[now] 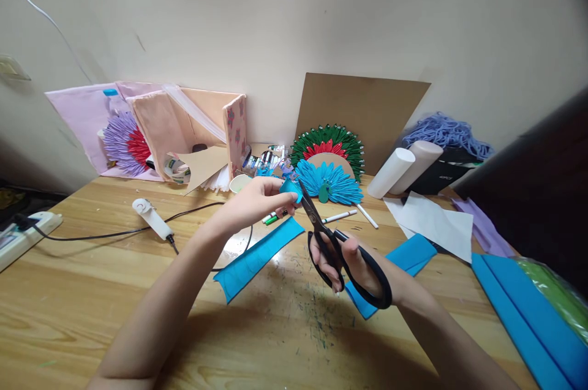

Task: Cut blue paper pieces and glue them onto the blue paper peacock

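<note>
Pinched in my left hand (255,201) is a small piece of blue crepe paper (290,190), held above the table. My right hand (353,264) has its fingers through the black handles of a pair of scissors (316,218). The blades point up and away, their tips at the right edge of the blue piece; I cannot tell whether they are cutting into it. Below my hands, a strip of blue crepe paper (260,260) lies on the wood. Another blue strip (411,255) sits partly hidden behind my right hand and wrist.
A blue fan-shaped paper craft (328,179) leans before a green and red one (294,148). Markers (340,217) lie nearby. On the left are a glue gun (151,217) with its cable and a power strip (30,237). White rolls (390,172) and folded blue paper (514,310) are at right.
</note>
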Demonstrator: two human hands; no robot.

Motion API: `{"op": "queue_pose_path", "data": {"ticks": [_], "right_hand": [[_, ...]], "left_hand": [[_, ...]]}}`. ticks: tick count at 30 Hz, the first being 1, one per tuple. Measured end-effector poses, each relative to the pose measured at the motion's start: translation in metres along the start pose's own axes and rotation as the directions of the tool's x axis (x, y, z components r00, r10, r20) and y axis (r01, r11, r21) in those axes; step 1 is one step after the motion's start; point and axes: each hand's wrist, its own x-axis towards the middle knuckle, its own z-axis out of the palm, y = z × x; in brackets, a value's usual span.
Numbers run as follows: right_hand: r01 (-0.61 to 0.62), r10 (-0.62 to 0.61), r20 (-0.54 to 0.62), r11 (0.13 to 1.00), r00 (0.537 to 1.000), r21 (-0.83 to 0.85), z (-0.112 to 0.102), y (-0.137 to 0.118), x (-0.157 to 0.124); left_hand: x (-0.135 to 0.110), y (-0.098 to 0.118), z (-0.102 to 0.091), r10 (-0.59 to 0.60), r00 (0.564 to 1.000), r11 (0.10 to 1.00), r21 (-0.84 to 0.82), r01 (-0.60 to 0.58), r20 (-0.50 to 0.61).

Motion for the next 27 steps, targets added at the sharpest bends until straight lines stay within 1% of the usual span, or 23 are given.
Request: {"op": "queue_pose_path", "data": {"ticks": [4,9,15,20,23,27], "right_hand": [[-0.005,0.005,-0.003,1.000,1.000,0.004,0.001,0.000,0.001],[-0.008,0.008,-0.003,0.999,1.000,0.041,0.000,0.003,0.002],[-0.032,0.033,-0.014,0.995,0.999,0.090,0.001,0.004,0.005],[-0.043,0.051,-0.085,0.995,0.995,0.092,0.000,0.009,0.006],[-0.060,0.068,-0.100,0.994,0.993,0.089,-0.002,0.013,0.007],[-0.095,0.100,-0.139,0.995,0.985,0.038,-0.002,0.011,0.007]], "left_hand": [[0.001,-0.002,0.001,0.017,1.000,1.000,0.015,-0.017,0.002],[0.001,-0.004,0.001,0.001,1.000,0.998,0.065,-0.001,0.009],[0.002,-0.004,0.001,0.006,1.000,1.000,0.023,-0.006,0.011],[0.000,-0.001,-0.001,-0.013,1.000,1.000,0.009,0.013,-0.010],[-0.002,0.000,-0.003,-0.021,1.000,1.000,0.001,0.021,-0.021],[-0.001,0.002,-0.003,-0.033,0.999,0.998,-0.058,0.032,-0.020]]}}
